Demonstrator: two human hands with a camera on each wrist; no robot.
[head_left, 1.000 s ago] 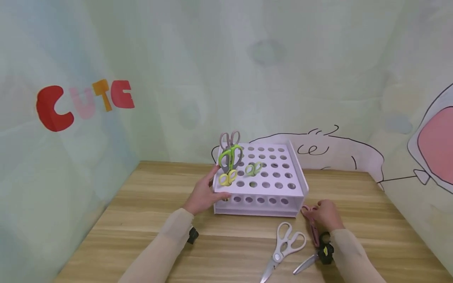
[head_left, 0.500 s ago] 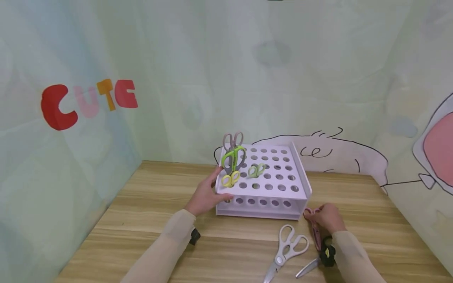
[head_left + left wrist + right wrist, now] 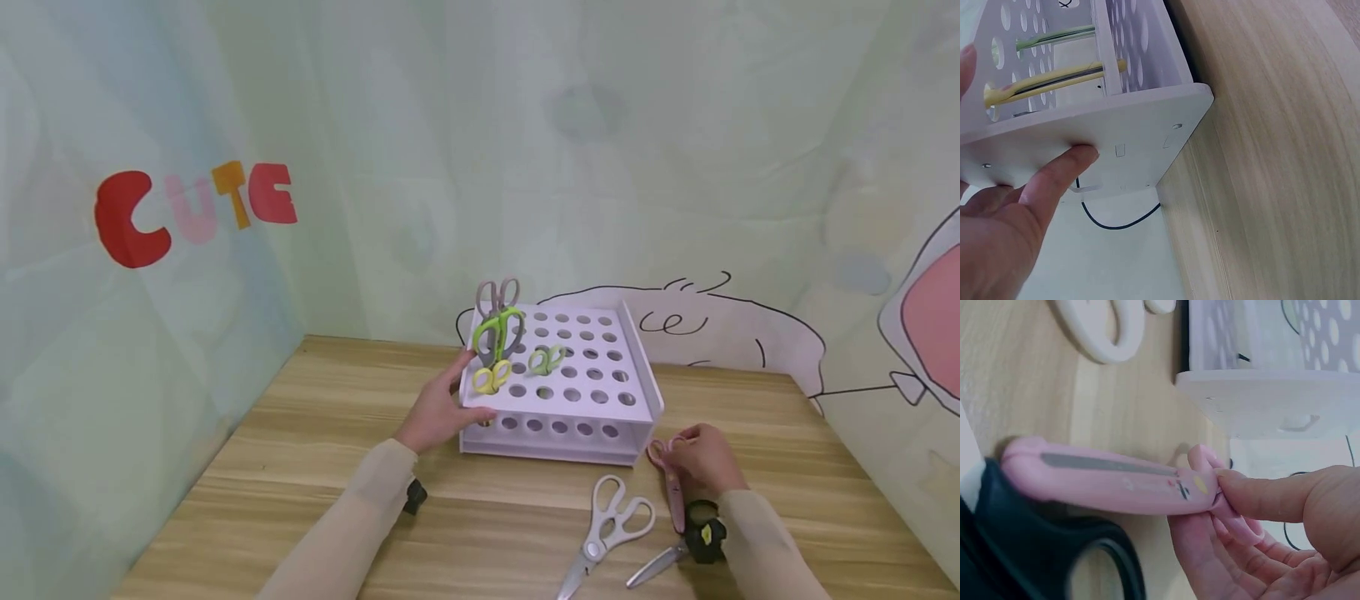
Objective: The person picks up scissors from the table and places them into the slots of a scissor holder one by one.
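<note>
My left hand [image 3: 438,408] grips the near left corner of a white two-tier rack [image 3: 555,451], with the thumb at the front. In the left wrist view a finger presses the rack's side panel [image 3: 1119,128]. My right hand [image 3: 708,460] pinches pink scissors [image 3: 1116,481] by the handle end, between thumb and fingers. Their covered blades point toward the person, close to black-handled scissors [image 3: 1035,534]. White scissors [image 3: 600,533] lie on the table in front of the rack. Yellow [image 3: 491,377], bright green-and-grey [image 3: 498,337], pale green [image 3: 546,360] and mauve scissors [image 3: 497,293] stand in rack holes.
The rack's upper shelf has rows of round holes, and a second holed shelf sits below. Both stand on a wood-grain table [image 3: 315,475]. Behind it hangs a printed curtain [image 3: 375,167]. A black wrist camera [image 3: 705,542] partly covers the black-handled scissors.
My right hand shifts slightly to the right, and the pink scissors' handles move slightly with it. My left hand stays on the rack. The whole head view drifts a little.
</note>
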